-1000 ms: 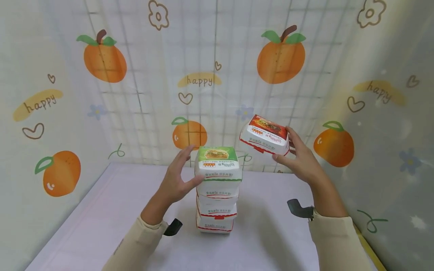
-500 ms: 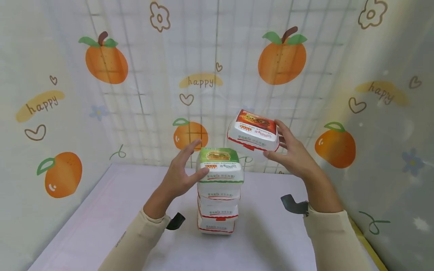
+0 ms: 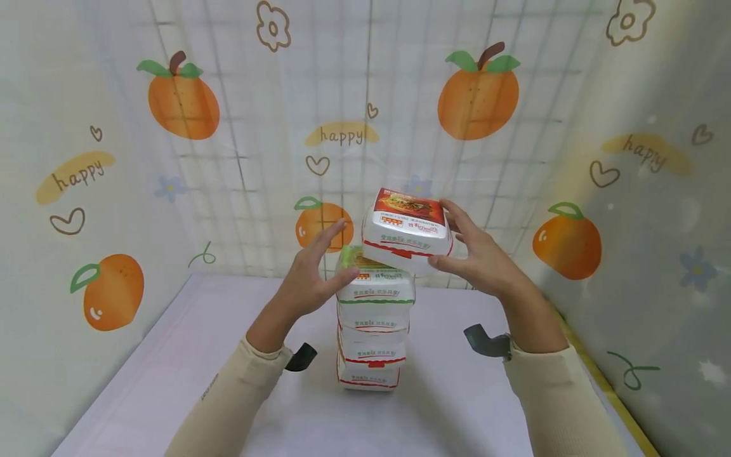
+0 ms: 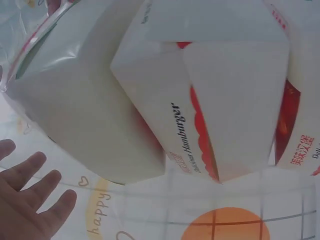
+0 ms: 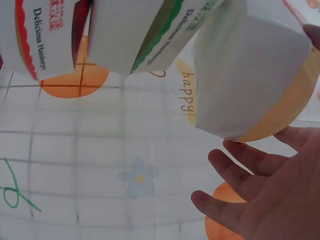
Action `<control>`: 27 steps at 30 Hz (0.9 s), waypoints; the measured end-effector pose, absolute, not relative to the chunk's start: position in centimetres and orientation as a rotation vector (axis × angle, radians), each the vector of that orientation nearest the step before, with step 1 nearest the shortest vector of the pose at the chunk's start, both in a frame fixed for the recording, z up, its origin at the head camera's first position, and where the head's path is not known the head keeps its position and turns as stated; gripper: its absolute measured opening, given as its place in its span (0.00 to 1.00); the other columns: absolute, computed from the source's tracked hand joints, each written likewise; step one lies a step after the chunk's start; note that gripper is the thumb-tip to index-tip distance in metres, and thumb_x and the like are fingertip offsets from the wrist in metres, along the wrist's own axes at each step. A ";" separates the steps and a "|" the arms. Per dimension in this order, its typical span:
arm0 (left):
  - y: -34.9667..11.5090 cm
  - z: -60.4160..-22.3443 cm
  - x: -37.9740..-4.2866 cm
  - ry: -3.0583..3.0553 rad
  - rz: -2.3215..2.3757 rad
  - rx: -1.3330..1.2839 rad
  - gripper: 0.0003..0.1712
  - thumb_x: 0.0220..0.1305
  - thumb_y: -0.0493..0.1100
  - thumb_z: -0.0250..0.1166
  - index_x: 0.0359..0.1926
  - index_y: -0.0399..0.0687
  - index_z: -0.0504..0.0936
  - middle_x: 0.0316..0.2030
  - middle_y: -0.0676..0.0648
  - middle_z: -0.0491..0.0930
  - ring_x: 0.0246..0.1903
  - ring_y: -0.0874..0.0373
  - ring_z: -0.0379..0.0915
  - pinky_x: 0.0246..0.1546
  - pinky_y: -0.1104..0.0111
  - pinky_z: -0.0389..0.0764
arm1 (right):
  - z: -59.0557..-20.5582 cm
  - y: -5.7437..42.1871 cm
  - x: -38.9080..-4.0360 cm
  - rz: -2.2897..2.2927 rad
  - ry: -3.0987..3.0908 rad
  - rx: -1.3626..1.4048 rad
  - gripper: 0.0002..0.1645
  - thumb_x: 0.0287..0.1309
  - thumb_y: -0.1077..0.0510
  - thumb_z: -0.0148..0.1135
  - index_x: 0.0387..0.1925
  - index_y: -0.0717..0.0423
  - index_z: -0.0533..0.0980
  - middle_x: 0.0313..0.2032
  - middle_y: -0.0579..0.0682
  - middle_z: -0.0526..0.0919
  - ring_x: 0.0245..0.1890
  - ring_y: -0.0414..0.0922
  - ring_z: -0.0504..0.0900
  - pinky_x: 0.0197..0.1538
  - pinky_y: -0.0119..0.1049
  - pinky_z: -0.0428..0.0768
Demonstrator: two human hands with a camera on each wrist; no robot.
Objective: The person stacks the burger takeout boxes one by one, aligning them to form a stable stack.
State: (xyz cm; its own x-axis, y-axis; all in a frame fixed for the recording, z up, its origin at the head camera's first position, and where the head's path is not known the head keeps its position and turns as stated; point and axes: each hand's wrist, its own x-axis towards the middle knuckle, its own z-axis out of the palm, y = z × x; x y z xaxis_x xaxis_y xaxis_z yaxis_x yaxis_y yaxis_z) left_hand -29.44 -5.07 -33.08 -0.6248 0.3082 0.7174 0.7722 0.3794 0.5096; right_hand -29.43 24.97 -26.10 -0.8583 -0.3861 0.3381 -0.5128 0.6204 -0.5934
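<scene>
A stack of several white paper burger boxes [image 3: 374,352] stands on the table, its layers slightly offset. Topmost on it is a green-topped burger box [image 3: 377,291]. My right hand [image 3: 478,257] grips a red-topped burger box [image 3: 407,223] by its right side, thumb at the front, holding it tilted just over the stack. Its near edge covers part of the green lid; whether they touch I cannot tell. Beside the green-topped box, on its left, is my left hand [image 3: 311,276], fingers spread and thumb across its front corner. White box sides [image 4: 225,100] fill the left wrist view.
A pale cloth covers the table [image 3: 228,330]. Behind it hangs a curtain [image 3: 274,101] printed with oranges, with a wire grid showing through. Similar curtain panels stand at both sides. A dark wrist mount [image 3: 488,341] sticks out from the right sleeve.
My right hand has carried the red-topped burger box leftward, from the right of the stack to over its top. The left hand stays beside the stack, its fingers slightly higher.
</scene>
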 end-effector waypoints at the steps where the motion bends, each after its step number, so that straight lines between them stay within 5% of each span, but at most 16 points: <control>1: -5.0 -33.0 -29.5 -2.131 -1.185 -0.930 0.44 0.62 0.58 0.64 0.75 0.59 0.56 0.70 0.54 0.60 0.68 0.60 0.54 0.60 0.45 0.65 | -26.0 24.9 -29.4 1.062 -2.660 0.767 0.57 0.55 0.47 0.67 0.76 0.32 0.41 0.72 0.55 0.55 0.69 0.64 0.55 0.56 0.70 0.65; 21: -5.4 -32.2 -29.8 -2.105 -1.231 -0.974 0.51 0.56 0.60 0.69 0.75 0.70 0.51 0.67 0.59 0.61 0.64 0.59 0.57 0.56 0.49 0.71 | -24.9 23.6 -29.0 1.123 -2.627 1.125 0.53 0.56 0.48 0.66 0.76 0.29 0.47 0.66 0.48 0.65 0.63 0.52 0.63 0.55 0.60 0.72; 27: -5.6 -31.9 -29.7 -2.059 -1.314 -1.067 0.57 0.54 0.60 0.70 0.76 0.69 0.42 0.63 0.56 0.66 0.63 0.56 0.61 0.56 0.51 0.71 | -24.9 23.5 -28.8 1.068 -2.642 1.194 0.51 0.58 0.46 0.65 0.75 0.25 0.47 0.64 0.46 0.68 0.60 0.50 0.66 0.55 0.58 0.71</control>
